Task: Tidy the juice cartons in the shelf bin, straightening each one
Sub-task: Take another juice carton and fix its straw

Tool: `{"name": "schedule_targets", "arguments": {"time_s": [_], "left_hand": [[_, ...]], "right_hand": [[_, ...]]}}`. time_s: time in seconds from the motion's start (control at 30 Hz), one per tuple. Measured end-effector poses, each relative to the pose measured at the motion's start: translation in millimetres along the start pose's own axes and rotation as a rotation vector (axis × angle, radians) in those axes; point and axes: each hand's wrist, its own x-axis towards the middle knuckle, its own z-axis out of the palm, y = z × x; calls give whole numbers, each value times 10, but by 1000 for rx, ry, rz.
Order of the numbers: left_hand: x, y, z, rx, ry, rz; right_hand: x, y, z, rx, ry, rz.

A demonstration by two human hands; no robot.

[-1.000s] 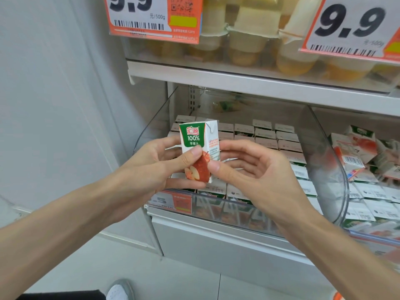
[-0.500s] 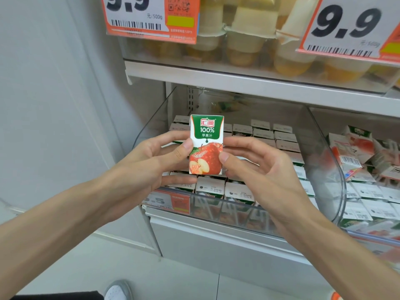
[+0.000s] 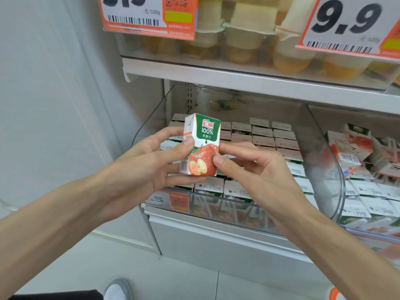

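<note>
The clear shelf bin (image 3: 151, 124) is blurring its front-row cartons (image 3: 229, 210). Left hand (image 3: 149, 167) and right hand (image 3: 255, 172) are both pinching one upright apple juice carton (image 3: 202, 144) above it.

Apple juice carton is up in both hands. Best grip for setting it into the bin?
Pinch the apple juice carton across its narrow side faces near the top, from above. It is upright, and the packed cartons in the bin probably leave little room lower down.
</note>
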Motion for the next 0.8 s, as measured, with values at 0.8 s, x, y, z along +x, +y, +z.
{"name": "schedule_targets", "arguments": {"time_s": [0.8], "left_hand": [[20,2,-1,90,-61,17]], "right_hand": [[-17,-80,-27,-11,-51,56]]}}
